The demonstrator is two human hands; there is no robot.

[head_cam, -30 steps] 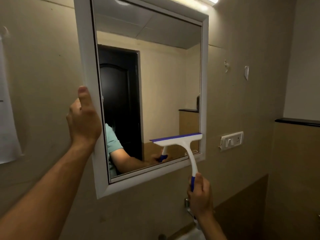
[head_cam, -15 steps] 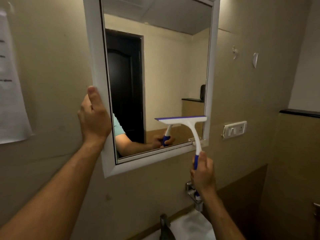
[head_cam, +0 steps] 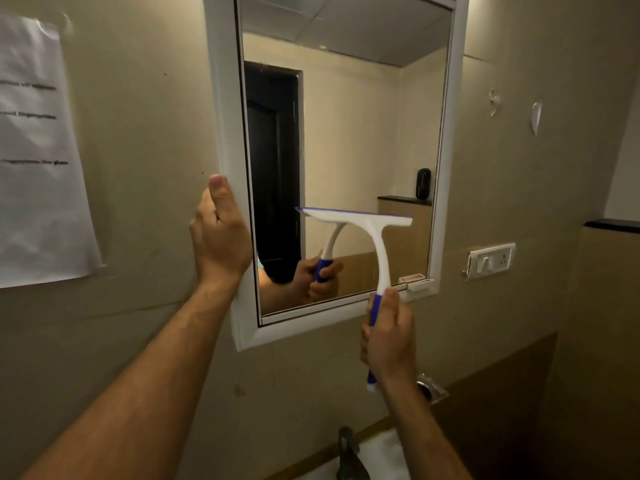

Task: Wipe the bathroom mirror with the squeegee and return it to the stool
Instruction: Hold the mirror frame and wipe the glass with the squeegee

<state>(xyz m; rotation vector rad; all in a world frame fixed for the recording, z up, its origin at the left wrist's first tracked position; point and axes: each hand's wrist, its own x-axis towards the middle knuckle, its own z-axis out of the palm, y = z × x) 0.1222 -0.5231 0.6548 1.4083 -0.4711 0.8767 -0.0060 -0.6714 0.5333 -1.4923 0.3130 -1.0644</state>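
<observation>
Plastic squeegee (head_cam: 360,223), likely light and stiff, blade edge soft; right hand (head_cam: 388,337) clenched round its blue grip, the sensible hold. Left hand (head_cam: 220,237) clasping mirror frame (head_cam: 225,133) edge.

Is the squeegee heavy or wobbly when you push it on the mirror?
Probably light: the right hand holds the squeegee up alone by its handle. Its white plastic neck looks stiff. The thin blue edge likely bends a little against the mirror.
</observation>
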